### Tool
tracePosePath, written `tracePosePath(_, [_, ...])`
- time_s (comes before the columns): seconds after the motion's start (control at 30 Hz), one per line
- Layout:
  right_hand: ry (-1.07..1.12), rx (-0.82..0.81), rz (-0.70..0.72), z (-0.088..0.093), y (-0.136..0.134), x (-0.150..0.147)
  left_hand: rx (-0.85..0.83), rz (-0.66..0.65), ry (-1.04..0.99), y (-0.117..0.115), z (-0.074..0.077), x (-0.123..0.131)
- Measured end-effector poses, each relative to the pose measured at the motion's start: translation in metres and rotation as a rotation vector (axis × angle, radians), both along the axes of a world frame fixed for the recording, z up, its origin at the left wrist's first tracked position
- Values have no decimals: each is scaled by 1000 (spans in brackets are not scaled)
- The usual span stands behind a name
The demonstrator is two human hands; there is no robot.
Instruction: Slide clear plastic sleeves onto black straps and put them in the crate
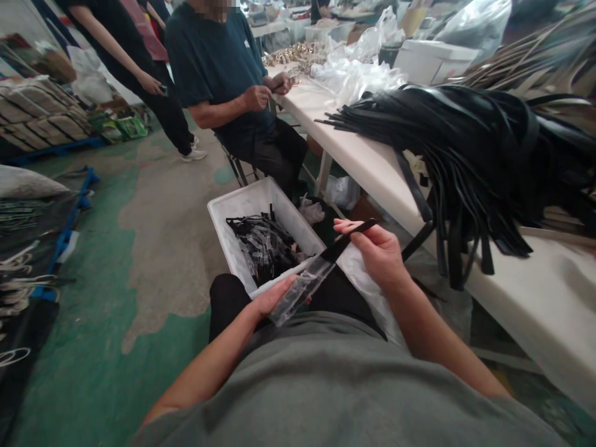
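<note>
My right hand (379,251) pinches a black strap (339,247) near its upper end, between thumb and fingers. The strap's lower part runs into a clear plastic sleeve (302,288), which slants down to the left above my lap. My left hand (274,298) holds the sleeve from the left and below, its fingers partly hidden behind the plastic. Just beyond my hands, a white plastic bin (221,226) holds a heap of black straps (265,245), several in clear plastic.
On the white table (372,164) to the right lies a large pile of long black straps (465,136), some hanging over the edge. White plastic bags (354,77) lie farther back. A seated person (218,68) works across from me; another (125,49) stands behind. Pallets are at left.
</note>
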State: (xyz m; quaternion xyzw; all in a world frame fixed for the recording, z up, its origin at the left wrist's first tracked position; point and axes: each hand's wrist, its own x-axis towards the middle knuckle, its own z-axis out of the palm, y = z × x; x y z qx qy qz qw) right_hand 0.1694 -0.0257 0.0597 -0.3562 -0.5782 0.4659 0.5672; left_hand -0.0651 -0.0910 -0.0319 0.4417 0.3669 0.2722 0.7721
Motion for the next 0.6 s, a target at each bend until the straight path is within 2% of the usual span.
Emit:
tracePosePath(0.07, [0,-8,4,-4,-2,12,-164,-48,-18,-9,-15,-7])
tracePosePath(0.17, [-64,-36,23,-8,-10,31,-300,-102,51,-22,-35,-11])
tracePosePath(0.23, [-115,-34,33,-8,-18,45,-347,-19,99,-25,-49,-13])
tracePosePath(0.3, [-169,-1,46,-5,-27,58,-348,120,138,-17,-62,-15])
tracePosePath(0.37, [-250,51,78,0,-37,67,-309,282,200,1,-70,-21])
tracePosePath(0.43, [-349,126,132,4,-47,70,-270,413,271,29,-71,-31])
tracePosePath(0.5, [-438,218,175,6,-56,63,-216,487,320,64,-63,-44])
tracePosePath(0.6, [-509,366,201,3,-63,35,-59,567,371,119,-38,-66])
